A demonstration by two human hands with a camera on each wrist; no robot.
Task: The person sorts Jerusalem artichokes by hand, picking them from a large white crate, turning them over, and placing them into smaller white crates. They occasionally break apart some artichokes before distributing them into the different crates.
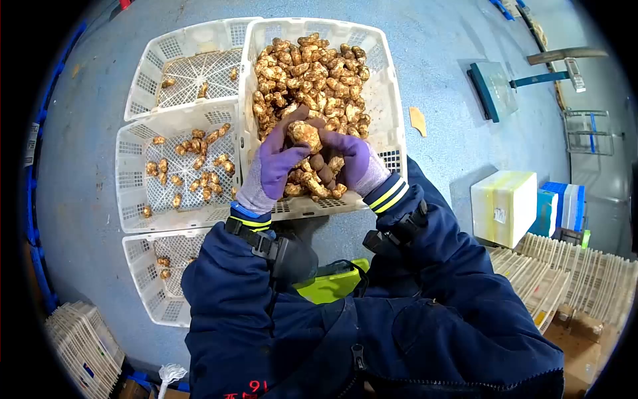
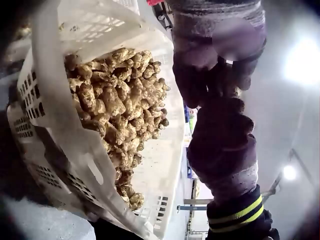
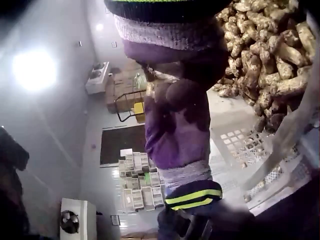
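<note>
Both hands wear purple gloves with brown fingers, over the front of a white plastic crate (image 1: 392, 100) heaped with brown-and-cream mushrooms (image 1: 312, 70). Between them a large, pale, brown-flecked mushroom (image 1: 306, 135) is held up, cap toward the head camera. My left hand (image 1: 274, 166) grips it from the left, thumb and fingers around its side. From the right, my right hand (image 1: 361, 161) holds it too, thumb near the cap and fingers curled below. In the wrist views the two gloves (image 2: 222, 145) (image 3: 177, 130) meet fingertip to fingertip and mostly hide the mushroom.
Left of the full crate stand three more white crates: the far one (image 1: 143, 83), the middle one (image 1: 126, 166) and the near one (image 1: 143, 272), each with a few mushrooms. A scale (image 1: 492, 90), a foam box (image 1: 503, 206) and stacked crates (image 1: 578, 272) are at right.
</note>
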